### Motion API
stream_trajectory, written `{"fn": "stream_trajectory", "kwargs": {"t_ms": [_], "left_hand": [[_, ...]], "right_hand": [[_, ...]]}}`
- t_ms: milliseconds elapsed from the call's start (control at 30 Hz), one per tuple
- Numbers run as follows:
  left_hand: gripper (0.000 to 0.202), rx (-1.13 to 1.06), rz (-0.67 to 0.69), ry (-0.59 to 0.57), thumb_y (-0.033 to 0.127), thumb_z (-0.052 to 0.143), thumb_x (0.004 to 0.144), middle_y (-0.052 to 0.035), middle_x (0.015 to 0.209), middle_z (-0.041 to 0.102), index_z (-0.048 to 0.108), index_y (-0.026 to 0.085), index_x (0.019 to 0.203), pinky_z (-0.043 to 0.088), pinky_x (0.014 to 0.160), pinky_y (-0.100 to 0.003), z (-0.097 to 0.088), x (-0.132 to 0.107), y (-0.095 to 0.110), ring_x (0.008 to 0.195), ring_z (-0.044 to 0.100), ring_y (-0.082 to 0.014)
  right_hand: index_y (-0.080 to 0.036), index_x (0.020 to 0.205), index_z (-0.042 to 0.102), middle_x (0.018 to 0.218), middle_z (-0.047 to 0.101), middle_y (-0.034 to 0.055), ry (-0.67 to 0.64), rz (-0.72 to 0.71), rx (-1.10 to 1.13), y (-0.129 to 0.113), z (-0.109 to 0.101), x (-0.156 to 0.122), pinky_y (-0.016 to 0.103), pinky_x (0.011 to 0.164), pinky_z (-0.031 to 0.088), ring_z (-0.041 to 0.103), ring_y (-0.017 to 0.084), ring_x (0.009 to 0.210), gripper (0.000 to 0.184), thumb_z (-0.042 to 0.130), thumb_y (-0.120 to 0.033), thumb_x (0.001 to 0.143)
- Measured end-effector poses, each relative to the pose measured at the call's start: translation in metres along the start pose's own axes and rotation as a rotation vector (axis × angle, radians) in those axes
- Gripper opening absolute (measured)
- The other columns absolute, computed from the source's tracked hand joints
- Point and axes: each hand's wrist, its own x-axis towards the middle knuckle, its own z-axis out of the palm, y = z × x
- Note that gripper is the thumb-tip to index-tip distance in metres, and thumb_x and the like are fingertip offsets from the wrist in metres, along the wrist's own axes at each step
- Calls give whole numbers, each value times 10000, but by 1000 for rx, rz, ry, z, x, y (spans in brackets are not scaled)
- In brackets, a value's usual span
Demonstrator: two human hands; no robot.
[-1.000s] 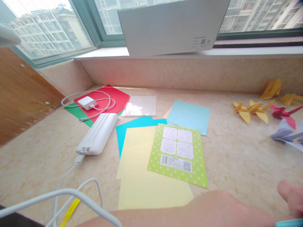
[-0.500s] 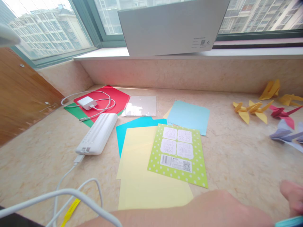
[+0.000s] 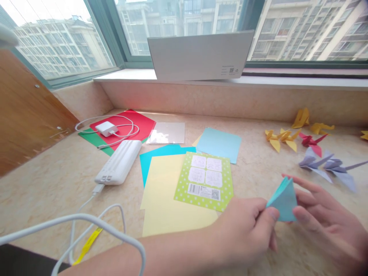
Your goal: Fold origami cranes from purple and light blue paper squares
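Observation:
A folded piece of light blue origami paper (image 3: 284,203), roughly a pointed kite shape with layered flaps at the top, is held upright above the counter. My left hand (image 3: 253,222) pinches its left corner between thumb and fingers. At the paper's right side is my right hand (image 3: 324,222), its thumb at the right edge and its fingers reaching behind the top. Behind the hands stand two lavender paper cranes (image 3: 313,163), a red paper crane (image 3: 312,142) and several yellow folded figures (image 3: 283,138).
Left of my hands lie a green dotted origami packet (image 3: 179,189), yellow sheets (image 3: 161,191) and a light blue sheet (image 3: 220,143). Further left are a white power bank (image 3: 120,161), a charger (image 3: 106,128) on red paper (image 3: 143,122), and white cables (image 3: 109,220).
My view has swung right and tilted up slightly. Both hands have come up from the lower right edge, bringing the folded blue paper into full view.

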Motion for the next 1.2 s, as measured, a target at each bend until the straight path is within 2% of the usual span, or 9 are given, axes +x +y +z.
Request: {"fn": "stream_trajectory", "kwargs": {"t_ms": [67,233,500,767,867,1000,1200], "left_hand": [[333,-104,-38,2,361,341,998,27,588,531,529,164,807,371,418,-175,-1,2,1,401,451,-64],[270,-172,-10,-5,349,367,1000,34,617,535,541,160,916,364,404,-168,-2,4,-2,403,458,-58],[275,-190,11,-10,366,370,1003,29,655,554,542,154,969,375,420,-169,-4,6,-5,414,471,-51],[304,-212,-9,-18,362,366,1005,30,643,548,576,143,1020,372,422,-174,-3,7,-4,415,471,-56],[323,-223,-11,-32,338,359,1009,34,638,536,604,139,1075,368,423,-170,-4,7,-3,417,467,-53],[342,-217,-18,-40,321,350,1014,38,624,526,631,140,1091,358,429,-158,-5,6,-2,414,459,-43],[337,-209,-10,-40,343,365,1012,37,640,548,621,147,1108,361,434,-162,-4,7,-4,419,467,-44]], "right_hand": [[-332,1343,555,1040,750,64,-49,19,54,-12,5,4,253,665,628,740,217,800,521,688,-420,847],[-329,1276,565,871,725,20,-53,-46,141,-22,7,9,254,615,612,678,161,658,454,710,-373,848],[-347,1335,585,912,684,17,-30,-145,82,-21,15,15,253,524,574,611,113,556,455,675,-348,889],[-347,1346,563,872,684,7,-43,-116,75,-10,14,13,263,521,555,601,117,551,444,651,-320,911],[-361,1258,588,819,676,-17,-109,-138,157,-16,14,12,247,537,544,600,111,557,331,614,-282,937],[-328,1103,666,970,651,18,-210,-215,203,-23,12,14,246,539,532,594,105,599,197,558,-242,962],[-290,1140,658,907,629,23,-182,-181,138,-21,11,14,253,534,524,596,124,621,212,590,-255,943]]}}
